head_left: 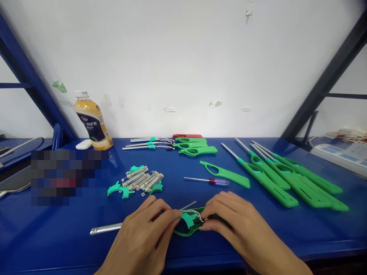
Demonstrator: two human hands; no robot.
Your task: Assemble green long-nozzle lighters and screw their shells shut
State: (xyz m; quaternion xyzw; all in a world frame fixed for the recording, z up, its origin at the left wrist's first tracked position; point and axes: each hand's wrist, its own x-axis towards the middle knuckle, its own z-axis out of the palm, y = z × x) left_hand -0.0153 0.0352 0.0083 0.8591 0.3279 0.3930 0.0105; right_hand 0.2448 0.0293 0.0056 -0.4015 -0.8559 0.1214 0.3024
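Note:
Low in the view lies an opened utility lighter, its green shell half (183,233) holding a teal trigger (188,220) and loose white wires (192,211). Its silver barrel (106,229) points out to the left, past my left hand (147,233). The thumb and fingers of that hand are pinched at the barrel end of the shell, beside the trigger. My right hand (237,219) has its fingers closed around the handle part, its thumb and forefinger at the wires. A thin clear tube (188,205) sticks up behind the trigger. My fingers hide the parts inside the handle.
Beyond my hands are a screwdriver (208,180), a loose green shell half (226,173) and a pile of clear fuel tanks (143,179) with teal triggers (114,188). Several assembled lighters (266,183) lie at right. Barrels (140,146), shells (197,151) and a bottle (93,122) stand farther back.

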